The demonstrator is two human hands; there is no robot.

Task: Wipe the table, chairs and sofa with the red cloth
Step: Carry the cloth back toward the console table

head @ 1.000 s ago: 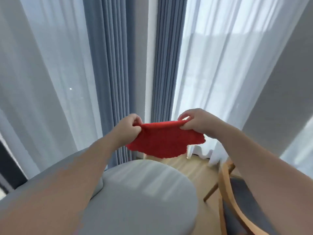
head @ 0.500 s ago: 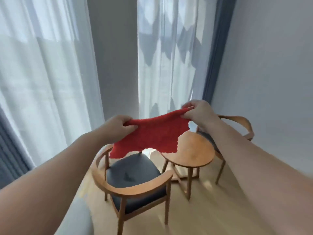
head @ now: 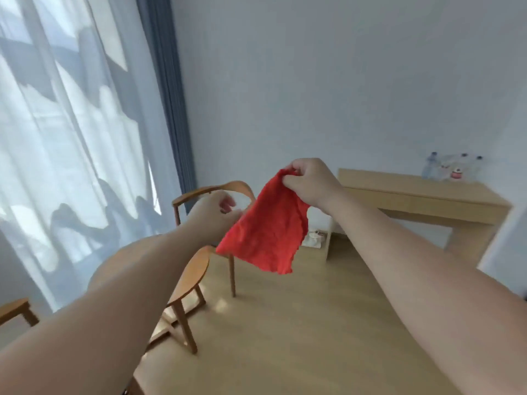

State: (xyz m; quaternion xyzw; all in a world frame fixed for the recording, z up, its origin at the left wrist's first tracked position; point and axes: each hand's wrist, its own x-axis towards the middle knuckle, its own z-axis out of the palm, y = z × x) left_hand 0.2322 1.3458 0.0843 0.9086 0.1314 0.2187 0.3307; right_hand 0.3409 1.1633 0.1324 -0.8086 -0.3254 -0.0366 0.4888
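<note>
The right hand (head: 310,185) pinches the top corner of the red cloth (head: 268,232), which hangs in mid-air. The left hand (head: 214,213) is curled at the cloth's left edge; I cannot tell whether it grips. Below-left of the cloth is the round tabletop (head: 196,269), and behind it a chair (head: 228,185). Held by one corner only, the cloth could slip to the floor (head: 285,323).
</note>
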